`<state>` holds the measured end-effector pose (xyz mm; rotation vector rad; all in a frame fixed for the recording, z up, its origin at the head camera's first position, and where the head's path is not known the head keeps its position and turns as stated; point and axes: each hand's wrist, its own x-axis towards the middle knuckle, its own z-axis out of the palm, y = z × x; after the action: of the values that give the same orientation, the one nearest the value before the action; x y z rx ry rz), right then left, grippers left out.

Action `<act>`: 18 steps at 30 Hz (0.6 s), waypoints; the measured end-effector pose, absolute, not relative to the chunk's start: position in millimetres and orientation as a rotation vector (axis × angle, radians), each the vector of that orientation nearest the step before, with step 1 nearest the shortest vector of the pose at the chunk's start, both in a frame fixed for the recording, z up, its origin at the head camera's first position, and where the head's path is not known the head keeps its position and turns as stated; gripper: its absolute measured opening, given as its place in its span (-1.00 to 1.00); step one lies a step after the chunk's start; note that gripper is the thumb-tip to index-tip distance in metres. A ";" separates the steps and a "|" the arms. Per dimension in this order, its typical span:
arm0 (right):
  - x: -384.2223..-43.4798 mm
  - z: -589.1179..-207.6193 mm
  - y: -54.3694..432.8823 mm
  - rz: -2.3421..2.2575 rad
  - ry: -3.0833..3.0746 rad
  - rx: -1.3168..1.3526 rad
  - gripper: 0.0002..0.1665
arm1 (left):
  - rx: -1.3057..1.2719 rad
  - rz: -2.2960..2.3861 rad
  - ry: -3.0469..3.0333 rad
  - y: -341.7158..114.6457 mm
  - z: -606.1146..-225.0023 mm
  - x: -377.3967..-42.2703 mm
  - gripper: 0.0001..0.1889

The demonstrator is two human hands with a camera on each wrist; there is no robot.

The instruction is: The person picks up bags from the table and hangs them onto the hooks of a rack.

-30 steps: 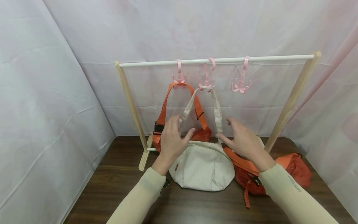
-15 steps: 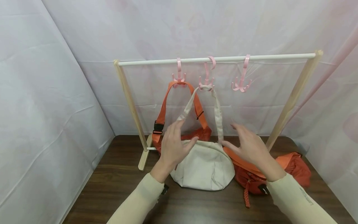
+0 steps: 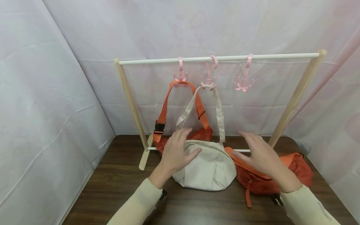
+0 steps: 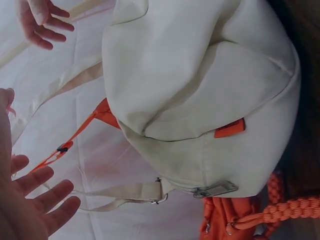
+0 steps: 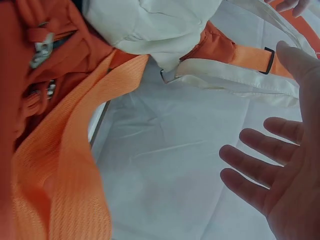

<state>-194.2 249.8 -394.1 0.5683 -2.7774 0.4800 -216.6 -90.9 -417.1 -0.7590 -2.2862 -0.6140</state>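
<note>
A cream shoulder bag (image 3: 206, 167) hangs by its strap (image 3: 220, 115) from the middle pink hook (image 3: 208, 84), its body down at the tabletop. My left hand (image 3: 175, 153) is in front of the bag's left side, fingers spread and holding nothing. To the right of the bag, my right hand (image 3: 260, 153) is likewise empty with its fingers extended, above a red-orange bag (image 3: 260, 182) lying on the table. Behind the cream bag, another orange bag (image 3: 201, 134) hangs from the left pink hook (image 3: 180, 76). In the left wrist view the cream bag (image 4: 200, 85) shows a small orange label.
A rack with a white rod (image 3: 152, 61) and wooden legs (image 3: 298, 97) stands on the dark wooden table (image 3: 101, 181). The right pink hook (image 3: 243, 82) bears no bag. Pale fabric (image 3: 70, 93) closes in the back and sides.
Both hands have drawn back and down, away from the cream bag's strap, and the right hand has also shifted right. The bags stay where they were.
</note>
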 end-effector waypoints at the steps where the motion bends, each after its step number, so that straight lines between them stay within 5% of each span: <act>1: -192.8 -395.3 251.2 0.473 -2.773 0.577 0.09 | -0.766 -0.612 -2.292 -91.1 -418.2 -216.1 -0.20; 18: -176.4 -403.9 288.8 0.412 -2.850 0.667 0.03 | -0.894 -0.598 -2.405 -89.2 -433.0 -206.5 -0.18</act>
<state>-176.4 288.8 -403.9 0.6665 -2.8495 0.4117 -206.5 -89.2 -433.0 -0.8942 -2.4047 -0.5977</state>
